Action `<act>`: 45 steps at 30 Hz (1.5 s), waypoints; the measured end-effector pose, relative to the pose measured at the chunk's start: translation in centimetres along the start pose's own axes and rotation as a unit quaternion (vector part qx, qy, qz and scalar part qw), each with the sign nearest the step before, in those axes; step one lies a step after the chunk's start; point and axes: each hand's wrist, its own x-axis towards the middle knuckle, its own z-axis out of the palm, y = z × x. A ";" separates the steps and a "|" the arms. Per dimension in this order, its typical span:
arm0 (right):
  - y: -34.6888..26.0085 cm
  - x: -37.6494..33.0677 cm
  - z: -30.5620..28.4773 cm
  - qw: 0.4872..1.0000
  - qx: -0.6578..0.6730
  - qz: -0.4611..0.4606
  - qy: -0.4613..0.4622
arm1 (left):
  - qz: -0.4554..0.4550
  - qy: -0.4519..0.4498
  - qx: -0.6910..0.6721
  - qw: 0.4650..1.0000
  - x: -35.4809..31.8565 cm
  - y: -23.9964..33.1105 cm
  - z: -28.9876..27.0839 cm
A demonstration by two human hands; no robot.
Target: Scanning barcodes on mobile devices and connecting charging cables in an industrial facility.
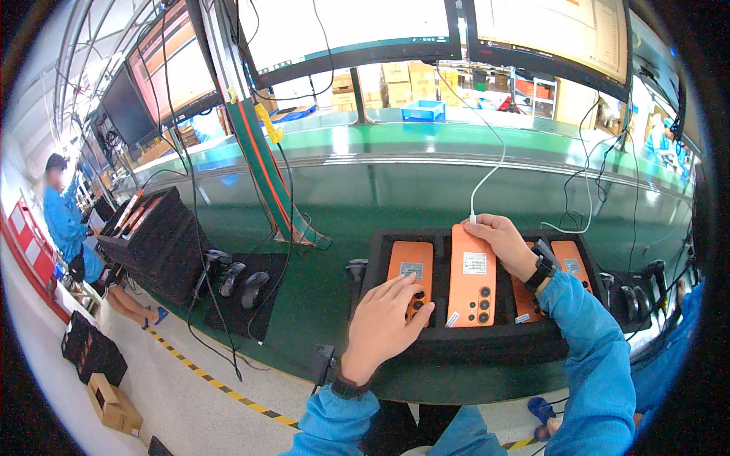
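Observation:
A black foam tray (pixel 487 342) at the near edge of the green bench holds several orange phones lying back up. My left hand (pixel 385 319) rests with spread fingers on the lower end of the leftmost orange phone (pixel 411 266). My right hand (pixel 503 239) grips the top end of the middle orange phone (pixel 472 277), where a white cable (pixel 487 175) plugs in. Two more orange phones (pixel 572 262) lie partly hidden under my right wrist, which wears a black watch.
The green conveyor bench (pixel 426 182) runs across. A black stack of trays (pixel 148 239) and black handheld scanners (pixel 243 285) lie at left. Monitors (pixel 357 30) hang above. Another person in blue (pixel 65 220) stands far left. Cardboard boxes (pixel 110 403) sit on the floor.

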 end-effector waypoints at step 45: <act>0.0 0.3 -0.2 1.000 0.000 0.002 -0.010 | -0.003 -0.002 -0.002 1.000 0.2 -0.4 0.2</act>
